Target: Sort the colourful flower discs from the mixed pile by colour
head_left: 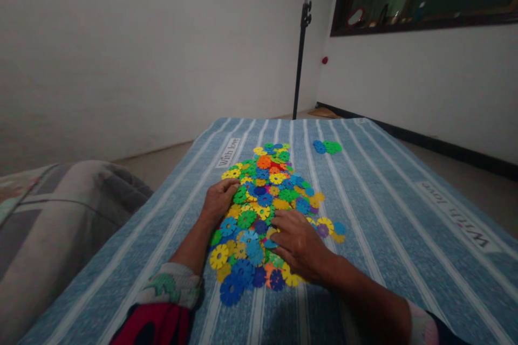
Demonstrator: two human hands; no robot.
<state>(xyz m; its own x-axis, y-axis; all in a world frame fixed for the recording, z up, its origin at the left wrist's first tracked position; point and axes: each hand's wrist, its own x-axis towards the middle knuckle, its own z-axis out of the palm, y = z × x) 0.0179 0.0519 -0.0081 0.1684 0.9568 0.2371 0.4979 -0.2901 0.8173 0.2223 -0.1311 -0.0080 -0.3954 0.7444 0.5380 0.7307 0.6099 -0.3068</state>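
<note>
Plastic notched discs (246,219) lie mostly heaped on striped cloth (376,215), only a blue-and-green cluster (332,147) set apart, as our left hand (219,198) curls at the heap's edge and our right hand (300,240) arches over it, grips unclear.

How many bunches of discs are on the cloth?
2: a big heap in the middle, and a small blue and green bunch farther off, to the right. The left hand and right hand may hide more.
</note>
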